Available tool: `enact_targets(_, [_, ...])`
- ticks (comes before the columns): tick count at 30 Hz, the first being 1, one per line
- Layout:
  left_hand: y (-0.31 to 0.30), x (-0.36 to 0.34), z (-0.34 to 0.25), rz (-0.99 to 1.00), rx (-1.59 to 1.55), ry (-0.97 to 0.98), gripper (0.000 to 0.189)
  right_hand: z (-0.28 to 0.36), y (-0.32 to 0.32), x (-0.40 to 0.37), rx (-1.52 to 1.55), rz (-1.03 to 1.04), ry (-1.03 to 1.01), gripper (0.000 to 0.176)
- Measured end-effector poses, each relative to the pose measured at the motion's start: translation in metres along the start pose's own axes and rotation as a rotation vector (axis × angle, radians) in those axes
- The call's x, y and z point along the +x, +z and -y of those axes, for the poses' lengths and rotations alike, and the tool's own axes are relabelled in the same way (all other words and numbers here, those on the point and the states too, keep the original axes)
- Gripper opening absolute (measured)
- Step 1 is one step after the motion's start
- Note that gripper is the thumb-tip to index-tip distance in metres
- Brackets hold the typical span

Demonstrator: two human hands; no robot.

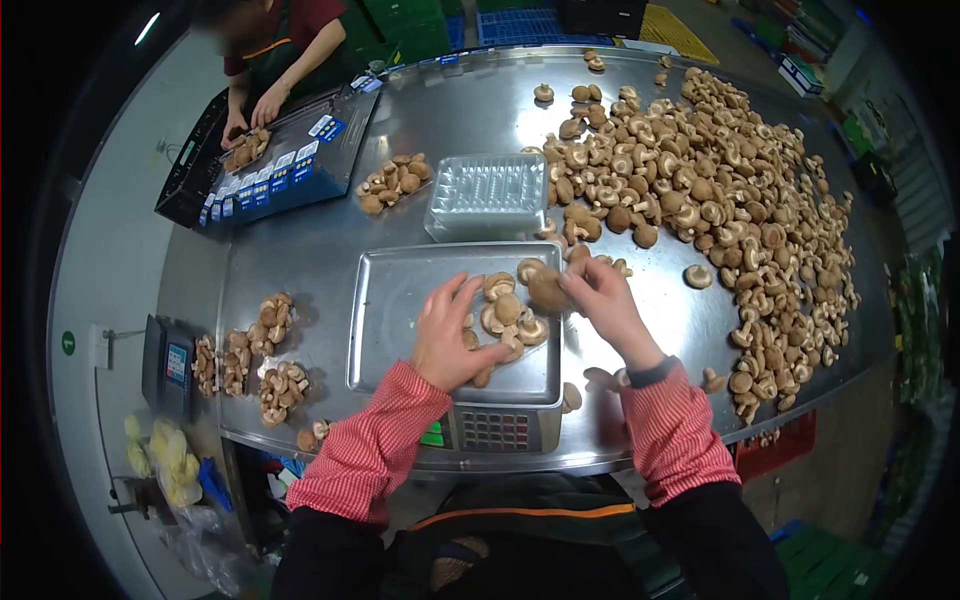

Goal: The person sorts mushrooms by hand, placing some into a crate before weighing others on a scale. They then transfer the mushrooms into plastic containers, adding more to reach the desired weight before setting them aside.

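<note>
Mushroom (546, 291) pinched in the fingers of the right hand (614, 306)! The left hand (445, 337) spreads its fingers beside the cluster (508, 308) on the tray (396, 310); a slipping pinch could drop the mushroom, a careless nudge scatter the cluster.

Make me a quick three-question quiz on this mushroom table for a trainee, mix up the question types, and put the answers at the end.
1. What is the right hand holding?
2. True or false: the clear trays are stacked on the scale.
3. As the wearer sees it, where is the big heap? a) left of the scale b) on the scale c) right of the scale

Key:
1. A brown mushroom, pinched above the scale.
2. False; they stand on the table, just beyond the scale.
3. c
</note>
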State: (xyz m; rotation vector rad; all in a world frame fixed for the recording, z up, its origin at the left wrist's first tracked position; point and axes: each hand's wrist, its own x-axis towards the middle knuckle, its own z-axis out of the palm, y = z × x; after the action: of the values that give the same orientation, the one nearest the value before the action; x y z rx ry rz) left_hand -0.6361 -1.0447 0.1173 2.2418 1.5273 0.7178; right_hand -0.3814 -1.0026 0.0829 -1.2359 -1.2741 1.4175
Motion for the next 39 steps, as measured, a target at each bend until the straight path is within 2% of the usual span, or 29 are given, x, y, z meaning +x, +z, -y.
enact_targets(2, [0.004, -0.008, -0.010, -0.018, 0.074, 0.023, 0.087, 0.001, -0.002, -0.021, 0.019, 0.034, 0.099, 0.021])
enact_targets(3, [0.011, -0.013, -0.013, -0.011, 0.130, 0.065, 0.085, -0.012, 0.005, -0.026, -0.316, -0.075, -0.144, 0.020])
enact_targets(5, [0.019, -0.013, -0.014, -0.005, 0.179, 0.102, 0.083, -0.023, 0.012, -0.027, -0.615, -0.224, -0.358, 0.020])
enact_targets(9, [0.019, -0.006, 0.002, 0.063, 0.119, 0.132, 0.079, 0.013, 0.016, -0.043, -0.650, -0.057, -0.314, 0.029])
enact_targets(10, [0.015, -0.002, 0.010, 0.093, 0.093, 0.160, 0.078, 0.003, 0.014, -0.041, -0.705, -0.040, -0.368, 0.034])
enact_targets(13, [0.003, 0.010, 0.029, 0.183, 0.036, 0.253, 0.077, -0.004, 0.020, -0.048, -0.821, -0.059, -0.298, 0.035])
enact_targets(16, [-0.006, 0.010, 0.029, 0.187, 0.000, 0.180, 0.082, 0.000, 0.030, -0.054, -0.956, -0.016, -0.267, 0.035])
enact_targets(17, [-0.008, 0.010, 0.028, 0.170, -0.012, 0.144, 0.084, 0.005, 0.028, -0.053, -0.958, -0.034, -0.291, 0.035])
enact_targets(20, [-0.008, -0.012, 0.046, -0.086, -0.312, -0.098, 0.090, 0.006, 0.010, -0.043, -0.898, -0.121, -0.352, 0.033])
enact_targets(23, [-0.010, -0.037, 0.035, -0.172, -0.236, -0.187, 0.099, 0.025, 0.005, -0.020, -0.828, -0.158, -0.342, 0.036])
enact_targets(24, [-0.005, -0.047, 0.045, -0.117, -0.087, -0.107, 0.107, 0.024, 0.008, -0.009, -0.826, -0.175, -0.381, 0.035])
enact_targets(26, [0.001, -0.047, 0.037, -0.112, -0.028, -0.074, 0.112, 0.012, 0.019, 0.011, -0.822, -0.211, -0.459, 0.033])
enact_targets(27, [0.006, -0.045, 0.031, -0.111, 0.000, -0.057, 0.114, 0.005, 0.024, 0.014, -0.776, -0.144, -0.445, 0.031])
enact_targets(29, [0.013, -0.033, 0.028, -0.139, -0.085, -0.100, 0.097, -0.004, 0.031, 0.021, -0.687, -0.011, -0.417, 0.027])
enact_targets(31, [0.022, -0.028, 0.036, -0.124, -0.149, -0.147, 0.084, -0.008, 0.036, 0.015, -0.665, 0.007, -0.442, 0.020])
enact_targets(33, [0.030, -0.029, 0.036, -0.164, -0.075, -0.151, 0.077, -0.017, 0.038, 0.004, -0.605, 0.005, -0.410, 0.019])
enact_targets(34, [0.035, -0.027, 0.032, -0.185, -0.043, -0.146, 0.073, -0.019, 0.041, 0.000, -0.566, -0.048, -0.467, 0.017])
enact_targets(37, [0.037, -0.026, 0.024, -0.182, 0.072, -0.144, 0.074, -0.010, 0.038, -0.008, -0.487, -0.029, -0.407, 0.017])
enact_targets(39, [0.032, -0.028, 0.033, -0.206, -0.117, -0.122, 0.071, -0.029, 0.018, 0.003, -0.507, -0.167, -0.375, 0.020])
